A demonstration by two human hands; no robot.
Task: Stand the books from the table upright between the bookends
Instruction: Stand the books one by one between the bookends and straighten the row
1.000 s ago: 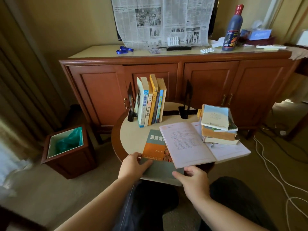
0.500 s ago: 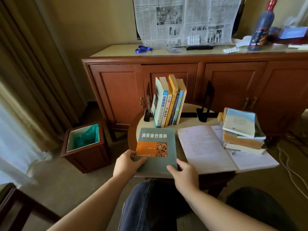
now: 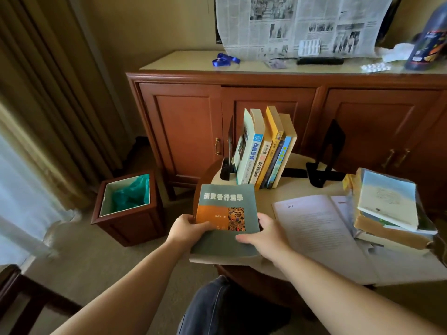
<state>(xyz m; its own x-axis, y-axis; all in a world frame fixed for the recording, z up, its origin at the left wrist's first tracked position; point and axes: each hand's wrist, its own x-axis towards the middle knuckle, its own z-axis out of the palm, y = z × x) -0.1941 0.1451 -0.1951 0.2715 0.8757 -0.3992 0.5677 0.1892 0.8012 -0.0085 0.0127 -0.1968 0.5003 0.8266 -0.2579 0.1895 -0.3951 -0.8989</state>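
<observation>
A grey-green book (image 3: 223, 201) with an orange panel is raised at the near edge of the round table (image 3: 266, 197), cover facing me. My left hand (image 3: 187, 228) grips its left edge and my right hand (image 3: 264, 234) grips its lower right corner. Behind it, several books (image 3: 264, 151) stand upright, leaning against the left black bookend (image 3: 228, 153). The right black bookend (image 3: 326, 153) stands apart, with a gap between it and the books. An open book (image 3: 321, 226) lies flat to the right, and a stack of books (image 3: 389, 209) sits on its far side.
A wooden cabinet (image 3: 183, 131) runs behind the table, holding a newspaper (image 3: 302, 22), a blue ribbon (image 3: 225, 59), a remote and a dark bottle (image 3: 428, 44). A wooden bin (image 3: 125, 209) with a green liner stands on the carpet at left. Curtains hang on the far left.
The grey-green book has come out from under the open book and been lifted toward me with both hands. The view has swung to the left.
</observation>
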